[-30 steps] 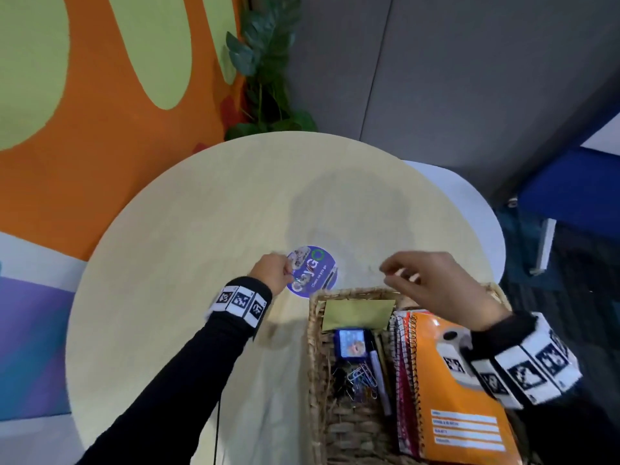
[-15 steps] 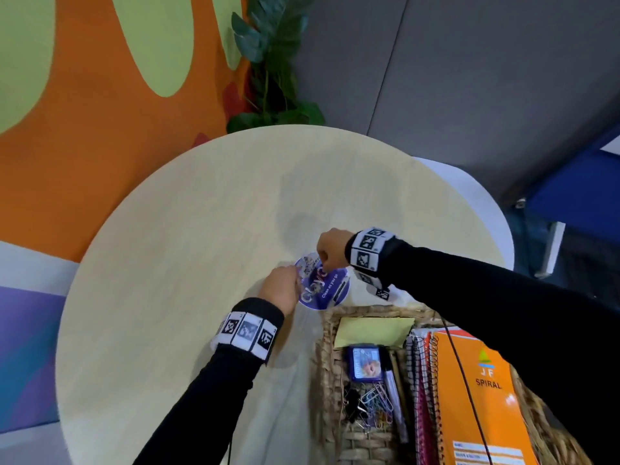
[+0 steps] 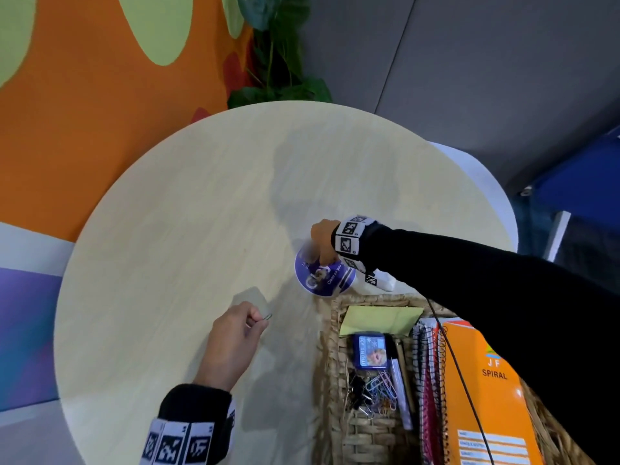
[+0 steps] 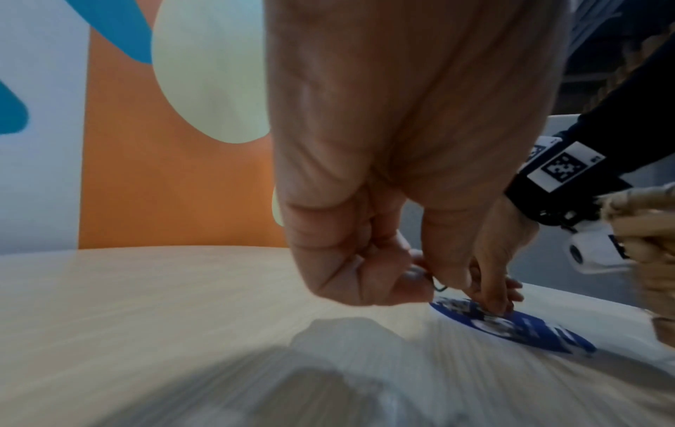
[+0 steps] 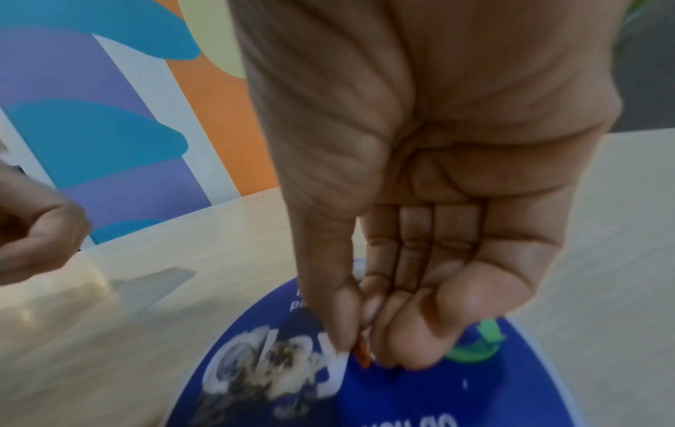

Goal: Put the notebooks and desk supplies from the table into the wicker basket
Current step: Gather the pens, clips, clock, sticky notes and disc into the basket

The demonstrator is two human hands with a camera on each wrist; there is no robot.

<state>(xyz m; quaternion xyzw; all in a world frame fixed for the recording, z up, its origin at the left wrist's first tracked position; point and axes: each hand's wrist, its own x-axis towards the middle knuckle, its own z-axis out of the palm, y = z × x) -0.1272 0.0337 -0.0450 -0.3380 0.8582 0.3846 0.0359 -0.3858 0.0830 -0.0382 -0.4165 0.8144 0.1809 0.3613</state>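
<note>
A round blue disc (image 3: 323,278) with white print lies on the pale round table (image 3: 188,229), just beyond the wicker basket (image 3: 327,333). My right hand (image 3: 322,260) reaches down onto the disc; in the right wrist view its thumb and fingertips (image 5: 343,323) pinch a small orange clip (image 5: 362,352) against the disc (image 5: 420,398). My left hand (image 3: 260,322) hovers left of the basket, above the table, pinching a thin wire paper clip (image 3: 267,317) between thumb and forefinger. The clip (image 4: 438,286) also shows in the left wrist view.
The basket holds an orange spiral notebook (image 3: 486,380), more spiral notebooks (image 3: 426,380), a yellow sticky pad (image 3: 379,318), a small blue box (image 3: 370,350), loose paper clips (image 3: 382,391), black binder clips (image 3: 357,392) and a pen (image 3: 399,380). A plant (image 3: 278,55) stands behind the table.
My left hand has left the disc and pulled back to the lower left with a wire clip. My right hand, which crossed over to the disc, stays on it.
</note>
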